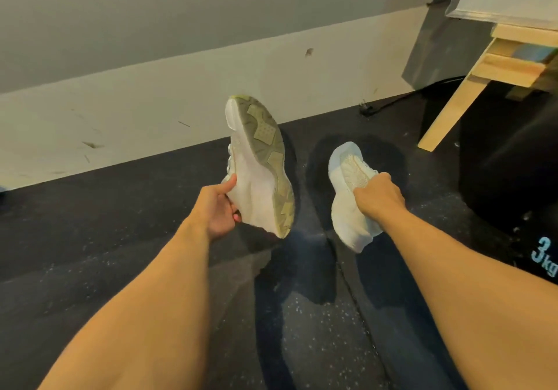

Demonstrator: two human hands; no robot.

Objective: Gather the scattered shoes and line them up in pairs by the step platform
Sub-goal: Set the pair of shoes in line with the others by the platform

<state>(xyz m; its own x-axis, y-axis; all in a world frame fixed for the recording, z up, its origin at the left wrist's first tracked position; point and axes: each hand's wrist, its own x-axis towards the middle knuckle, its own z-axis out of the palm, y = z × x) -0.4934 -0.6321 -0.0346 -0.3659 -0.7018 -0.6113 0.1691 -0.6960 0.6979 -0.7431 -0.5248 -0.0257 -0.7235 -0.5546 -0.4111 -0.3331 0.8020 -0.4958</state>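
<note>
Left hand (219,208) grips a white chunky-soled sneaker (259,166); right hand (379,196) pinches its probable mate (351,196), which could slip loose.

On my right I see a black weighted ball (507,178) marked 3 kg, resting on the dark speckled rubber floor (105,238). Just beyond it, a slanted pale wooden leg (450,111) comes down to the floor. Farther back, a black cable (401,98) lies on the floor near a grey perforated metal upright (437,36). A grey wall (151,12) fills the far left.
</note>
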